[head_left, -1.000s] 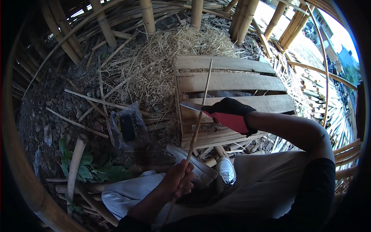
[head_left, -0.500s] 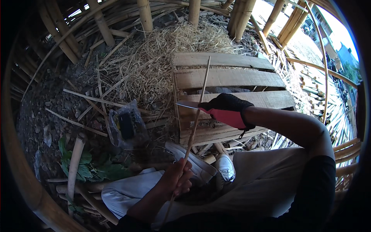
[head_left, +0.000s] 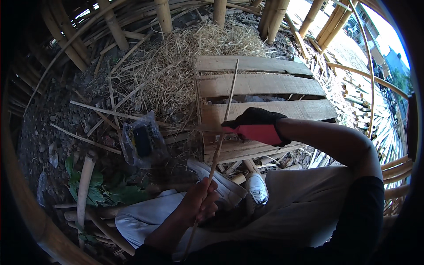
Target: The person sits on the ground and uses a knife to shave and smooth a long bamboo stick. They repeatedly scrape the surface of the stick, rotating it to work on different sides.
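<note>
The person sits on the ground with a long thin bamboo strip [head_left: 225, 117] running from the lap out over a slatted wooden pallet [head_left: 260, 84]. The left hand [head_left: 201, 201], bare, is closed around the near end of the strip, just above a white shoe [head_left: 221, 183]. The right hand [head_left: 258, 128], in a black and red glove, has its grip shut on the handle of a knife [head_left: 207, 128] whose blade lies across the strip about midway along it, touching it. Judging by the blade's place, the shaving or splitting looks partly done: the far half, reaching over the pallet toward a heap of straw-like shavings [head_left: 176, 75], seems already thin and even, while the near half between blade and left hand is likely yet to be worked. A plastic bag [head_left: 143, 141] with a dark object inside lies on the ground to the left, near green leaves [head_left: 95, 190].
</note>
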{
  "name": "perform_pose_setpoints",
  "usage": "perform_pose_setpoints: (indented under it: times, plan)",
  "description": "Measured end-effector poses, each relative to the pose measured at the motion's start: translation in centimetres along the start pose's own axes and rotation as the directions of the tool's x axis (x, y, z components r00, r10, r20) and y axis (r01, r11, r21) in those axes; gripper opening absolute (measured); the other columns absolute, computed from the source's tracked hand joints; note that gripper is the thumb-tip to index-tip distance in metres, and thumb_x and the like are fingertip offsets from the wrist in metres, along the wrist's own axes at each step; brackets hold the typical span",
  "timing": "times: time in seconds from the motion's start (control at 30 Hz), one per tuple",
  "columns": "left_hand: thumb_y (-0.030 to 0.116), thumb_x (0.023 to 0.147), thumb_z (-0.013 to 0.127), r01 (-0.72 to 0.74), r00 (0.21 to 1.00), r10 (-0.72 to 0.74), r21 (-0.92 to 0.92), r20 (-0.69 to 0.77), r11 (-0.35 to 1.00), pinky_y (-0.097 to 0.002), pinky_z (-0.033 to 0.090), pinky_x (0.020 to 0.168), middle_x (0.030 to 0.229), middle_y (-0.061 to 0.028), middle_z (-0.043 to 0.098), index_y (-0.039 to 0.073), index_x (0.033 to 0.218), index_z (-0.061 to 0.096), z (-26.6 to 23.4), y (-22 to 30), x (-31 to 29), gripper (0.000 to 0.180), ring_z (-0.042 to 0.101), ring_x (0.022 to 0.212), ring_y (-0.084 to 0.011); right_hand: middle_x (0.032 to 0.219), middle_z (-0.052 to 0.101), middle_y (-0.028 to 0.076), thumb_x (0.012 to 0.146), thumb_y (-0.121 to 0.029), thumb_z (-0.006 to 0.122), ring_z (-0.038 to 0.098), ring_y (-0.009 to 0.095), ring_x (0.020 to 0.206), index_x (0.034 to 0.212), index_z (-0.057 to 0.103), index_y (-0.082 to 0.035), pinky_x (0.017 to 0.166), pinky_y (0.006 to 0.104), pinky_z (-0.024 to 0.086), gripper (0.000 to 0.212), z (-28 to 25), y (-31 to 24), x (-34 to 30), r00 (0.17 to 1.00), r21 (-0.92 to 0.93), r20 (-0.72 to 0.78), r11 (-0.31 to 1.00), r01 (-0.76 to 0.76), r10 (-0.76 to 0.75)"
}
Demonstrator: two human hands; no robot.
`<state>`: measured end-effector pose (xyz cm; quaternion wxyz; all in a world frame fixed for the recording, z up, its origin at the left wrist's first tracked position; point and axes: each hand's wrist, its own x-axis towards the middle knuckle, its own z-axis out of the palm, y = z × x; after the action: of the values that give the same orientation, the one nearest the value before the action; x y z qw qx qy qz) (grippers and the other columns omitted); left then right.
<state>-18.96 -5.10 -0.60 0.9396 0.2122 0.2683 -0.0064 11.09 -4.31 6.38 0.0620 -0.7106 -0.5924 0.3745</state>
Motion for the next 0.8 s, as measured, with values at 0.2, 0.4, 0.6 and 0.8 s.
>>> perform_pose_setpoints:
  times: [0.2, 0.4, 0.6, 0.8]
  plan:
    - [0.064, 0.098, 0.046, 0.002, 1.0, -0.002, 0.018, 0.012, 1.0, -0.0235, 0.029, 0.035, 0.05, 0.0042, 0.035, 0.017, 0.093, 0.043, -0.2, 0.1, 0.2, 0.048, 0.032, 0.031, -0.0091, 0.072, 0.064, 0.009, 0.1, -0.047, 0.053, 0.06, 0.017, 0.067, 0.09, 0.071, 0.0, 0.066, 0.0372, 0.049, 0.051, 0.7, -0.8, 0.1, 0.991, -0.034, -0.13, 0.998, -0.047, 0.043]
    - [0.064, 0.098, 0.047, -0.014, 1.0, 0.014, -0.012, -0.017, 1.0, -0.0235, 0.027, 0.032, 0.05, 0.0039, 0.035, 0.017, 0.093, 0.043, -0.1, -0.1, -0.2, 0.047, 0.032, 0.031, -0.009, 0.077, 0.069, 0.012, 0.102, -0.051, 0.049, 0.064, 0.021, 0.069, 0.097, 0.073, -0.003, 0.07, 0.0388, 0.05, 0.053, 0.0, -3.3, -0.7, 0.986, -0.029, -0.067, 0.988, -0.153, 0.15]
    - [0.064, 0.098, 0.046, -0.02, 1.0, 0.02, -0.007, -0.022, 1.0, -0.0237, 0.027, 0.032, 0.05, 0.0043, 0.035, 0.017, 0.094, 0.043, 0.0, -0.1, 0.0, 0.047, 0.032, 0.031, -0.0085, 0.066, 0.061, 0.004, 0.101, -0.049, 0.051, 0.061, 0.013, 0.065, 0.094, 0.072, -0.004, 0.065, 0.0354, 0.05, 0.05, -1.3, -0.6, 0.6, 0.975, 0.109, -0.043, 0.971, -0.213, 0.219]
    - [0.064, 0.099, 0.044, -0.015, 0.999, 0.015, 0.007, 0.034, 1.0, -0.0232, 0.029, 0.034, 0.05, 0.0049, 0.034, 0.017, 0.094, 0.042, -0.2, 0.1, 0.5, 0.047, 0.032, 0.031, -0.008, 0.07, 0.068, 0.009, 0.096, -0.064, 0.048, 0.066, 0.027, 0.07, 0.101, 0.073, -0.008, 0.08, 0.0422, 0.052, 0.062, 3.2, 1.4, 0.2, 0.964, -0.184, -0.226, 0.978, 0.102, -0.143]
